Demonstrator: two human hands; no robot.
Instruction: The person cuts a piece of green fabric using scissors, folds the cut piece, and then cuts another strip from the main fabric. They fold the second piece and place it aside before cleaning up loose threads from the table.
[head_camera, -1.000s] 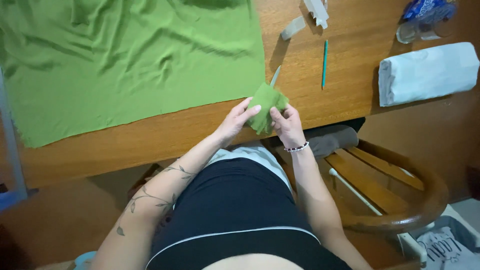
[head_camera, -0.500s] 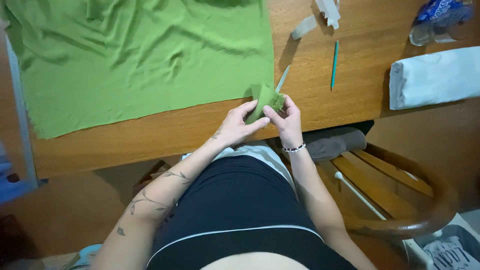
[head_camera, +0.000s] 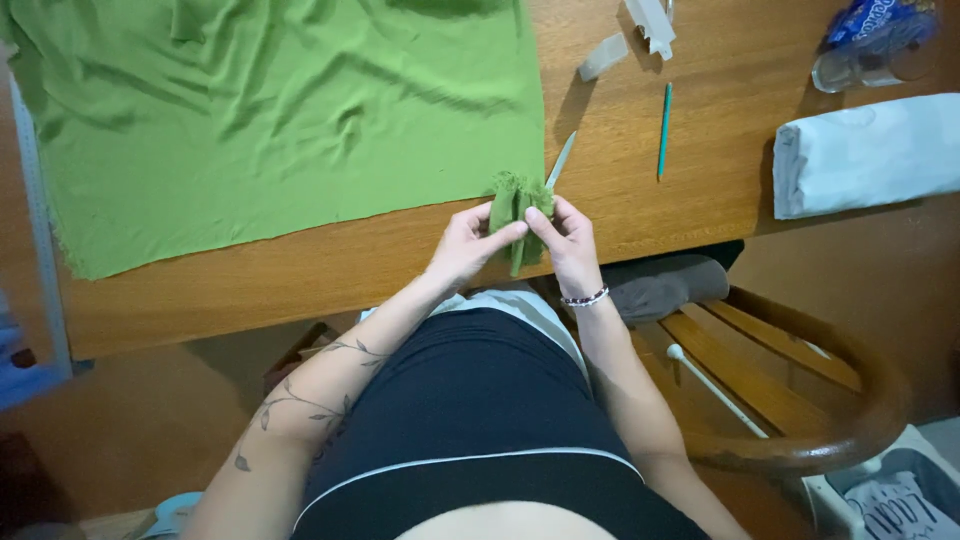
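Note:
A small folded piece of green cloth (head_camera: 517, 205) with a frayed top edge is pinched between both my hands at the near edge of the wooden table (head_camera: 300, 270). My left hand (head_camera: 468, 243) grips its left side with the thumb across the front. My right hand (head_camera: 565, 240), a bead bracelet on its wrist, grips the right side. A large sheet of green fabric (head_camera: 270, 110) lies spread over the table to the left, apart from the folded piece.
A metal blade or scissors tip (head_camera: 560, 160) lies just behind the folded cloth. Farther back are a teal pencil (head_camera: 664, 130), a roll of white fabric (head_camera: 865, 155) and a clear cup (head_camera: 860, 65). A wooden chair (head_camera: 800, 390) stands at right.
The small green cloth has been folded narrower, into an upright strip pressed between my thumbs and fingers. Both hands stay at the table's near edge.

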